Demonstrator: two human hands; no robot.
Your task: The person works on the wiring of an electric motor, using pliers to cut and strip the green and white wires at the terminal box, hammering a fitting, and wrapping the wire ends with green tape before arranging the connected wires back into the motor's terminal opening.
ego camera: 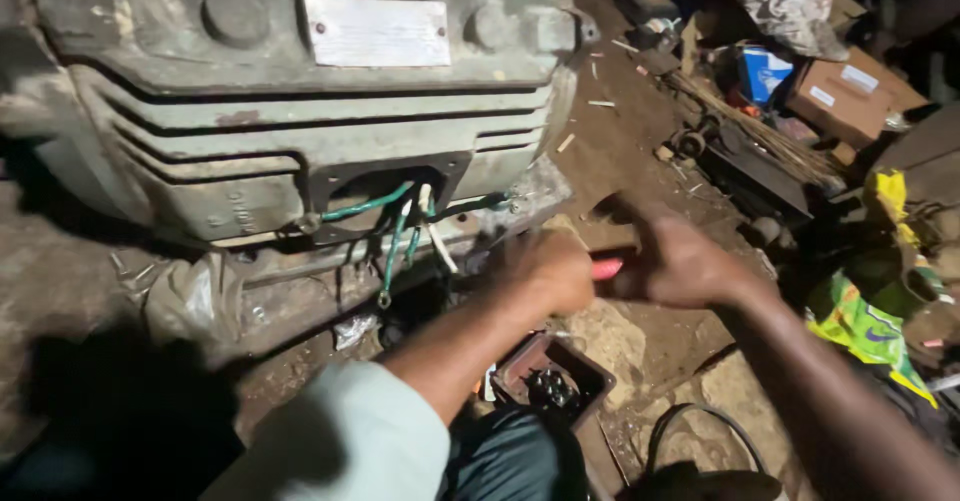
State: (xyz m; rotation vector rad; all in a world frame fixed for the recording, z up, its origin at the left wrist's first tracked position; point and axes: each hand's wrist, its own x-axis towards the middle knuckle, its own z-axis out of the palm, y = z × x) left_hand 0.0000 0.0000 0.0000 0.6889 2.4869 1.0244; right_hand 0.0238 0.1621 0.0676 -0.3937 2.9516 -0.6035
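1. Nearest, at 6 o'clock: a small open terminal box [550, 381], dark red-brown, sits by the person's knee, with black fittings inside. A black cable [700, 421] loops on the dirt at 5 o'clock.
2. Left arm, in a pale sleeve [350, 441], reaches up from 7 o'clock toward centre.
3. Left hand [553, 269], centre: closed in a fist; blurred, so what it grips I cannot tell. It sits just beside the red handle.
4. Red-handled tool [607, 268], between the two hands: only a short pink-red stretch shows.
5. Right hand [672, 256], just at 3 o'clock of the left: clamped on the tool's handle, fingers blurred. The hands are close together, nearly touching.
6. Green and white wires [395, 231], at 9 o'clock of the left hand: they hang out of a square opening in the motor's side.
7. Large grey electric motor [250, 141], 10 to 12 o'clock: ribbed casing, blank metal plate [376, 29] on top.
8. Farthest, 1 to 3 o'clock: a cardboard box [850, 96], a blue carton [765, 71], a bundle of sticks [770, 141], green-yellow wrappers [865, 326].
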